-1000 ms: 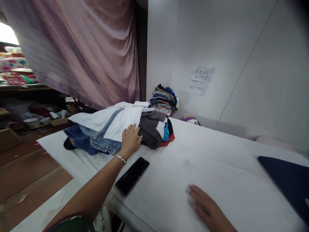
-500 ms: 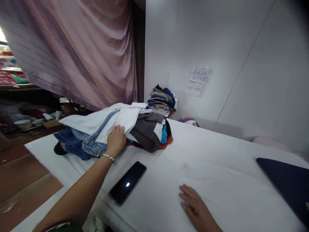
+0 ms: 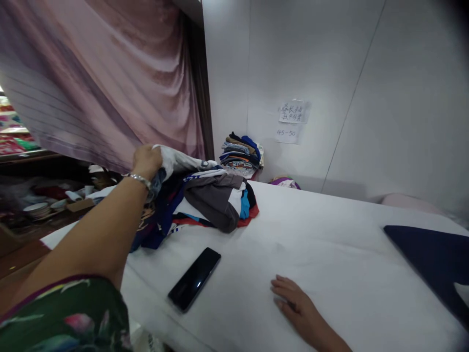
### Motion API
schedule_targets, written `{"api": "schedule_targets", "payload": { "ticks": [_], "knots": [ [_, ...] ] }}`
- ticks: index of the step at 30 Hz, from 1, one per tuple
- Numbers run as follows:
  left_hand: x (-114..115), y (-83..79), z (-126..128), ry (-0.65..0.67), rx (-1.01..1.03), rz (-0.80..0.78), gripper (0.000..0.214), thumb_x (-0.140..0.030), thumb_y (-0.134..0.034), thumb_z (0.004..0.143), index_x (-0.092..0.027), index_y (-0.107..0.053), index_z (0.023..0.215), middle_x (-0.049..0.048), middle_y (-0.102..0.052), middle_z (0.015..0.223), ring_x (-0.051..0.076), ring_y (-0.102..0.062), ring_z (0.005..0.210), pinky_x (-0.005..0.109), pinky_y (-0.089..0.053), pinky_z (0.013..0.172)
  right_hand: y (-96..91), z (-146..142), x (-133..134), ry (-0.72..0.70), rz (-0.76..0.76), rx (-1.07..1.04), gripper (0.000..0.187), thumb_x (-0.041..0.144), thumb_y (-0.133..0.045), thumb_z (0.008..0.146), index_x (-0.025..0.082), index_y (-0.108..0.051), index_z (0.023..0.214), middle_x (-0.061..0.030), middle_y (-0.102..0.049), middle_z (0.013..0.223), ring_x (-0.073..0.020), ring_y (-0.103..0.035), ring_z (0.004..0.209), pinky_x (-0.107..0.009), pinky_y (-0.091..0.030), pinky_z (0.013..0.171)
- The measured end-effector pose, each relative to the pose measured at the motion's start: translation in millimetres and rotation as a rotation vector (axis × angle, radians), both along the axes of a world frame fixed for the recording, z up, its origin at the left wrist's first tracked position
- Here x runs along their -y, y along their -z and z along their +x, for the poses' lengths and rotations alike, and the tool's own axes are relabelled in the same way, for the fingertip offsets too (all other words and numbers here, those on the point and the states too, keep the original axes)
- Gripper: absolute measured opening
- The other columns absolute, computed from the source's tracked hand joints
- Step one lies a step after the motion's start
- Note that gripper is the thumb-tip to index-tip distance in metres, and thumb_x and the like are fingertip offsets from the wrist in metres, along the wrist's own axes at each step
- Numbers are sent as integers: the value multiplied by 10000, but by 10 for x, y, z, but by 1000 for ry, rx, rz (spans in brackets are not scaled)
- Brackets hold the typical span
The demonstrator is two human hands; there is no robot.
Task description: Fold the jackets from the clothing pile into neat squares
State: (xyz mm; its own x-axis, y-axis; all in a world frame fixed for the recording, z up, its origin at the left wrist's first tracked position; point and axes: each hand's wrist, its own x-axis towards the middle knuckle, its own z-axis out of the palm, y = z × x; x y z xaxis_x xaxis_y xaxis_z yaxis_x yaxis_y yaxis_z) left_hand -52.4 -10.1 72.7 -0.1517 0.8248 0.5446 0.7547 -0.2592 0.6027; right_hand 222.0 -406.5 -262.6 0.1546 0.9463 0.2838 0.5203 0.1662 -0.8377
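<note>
My left hand (image 3: 146,162), with a silver bracelet at the wrist, is closed around a bunched white garment (image 3: 178,159) and holds it raised over the left part of a clothes heap. Denim shows just under that hand, partly hidden by my forearm. In the heap lie a dark grey garment (image 3: 216,195) and navy, white, bright blue and red pieces. My right hand (image 3: 291,296) rests on the white table (image 3: 311,239), fingers stretched out and holding nothing. Between the heap and my right hand lies a black phone (image 3: 195,278).
A folded clothes stack (image 3: 242,154) stands by the wall, beside a purple-edged bundle (image 3: 285,182). Paper notes (image 3: 291,122) hang on the wall. Dark navy cloth (image 3: 432,264) lies at the right. A pink curtain (image 3: 146,73) hangs behind; dishes (image 3: 36,210) sit at the far left.
My left hand has gripped the white garment and lifted it up and to the left, uncovering navy clothes beneath. My right hand has barely moved.
</note>
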Motion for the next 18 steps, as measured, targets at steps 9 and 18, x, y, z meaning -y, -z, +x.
{"api": "schedule_targets", "payload": {
  "ticks": [9, 18],
  "knots": [
    [340, -592, 1303, 216, -128, 214, 321, -279, -397, 937, -71, -635, 988, 125, -674, 1060, 162, -557, 968, 317, -363, 824, -31, 35, -66, 13, -49, -128, 262, 470, -572, 832, 451, -705, 1057, 17, -695, 1148, -297, -550, 1208, -521, -355, 1073],
    [1709, -97, 2793, 925, -146, 356, 272, -282, -397, 971, -129, -622, 972, 96, -670, 954, 182, -610, 915, 316, -399, 813, -251, 262, -32, 220, -80, -642, 370, 562, -660, 740, 291, -752, 974, -77, -730, 1048, -327, -642, 1060, -542, -453, 975]
  ]
}}
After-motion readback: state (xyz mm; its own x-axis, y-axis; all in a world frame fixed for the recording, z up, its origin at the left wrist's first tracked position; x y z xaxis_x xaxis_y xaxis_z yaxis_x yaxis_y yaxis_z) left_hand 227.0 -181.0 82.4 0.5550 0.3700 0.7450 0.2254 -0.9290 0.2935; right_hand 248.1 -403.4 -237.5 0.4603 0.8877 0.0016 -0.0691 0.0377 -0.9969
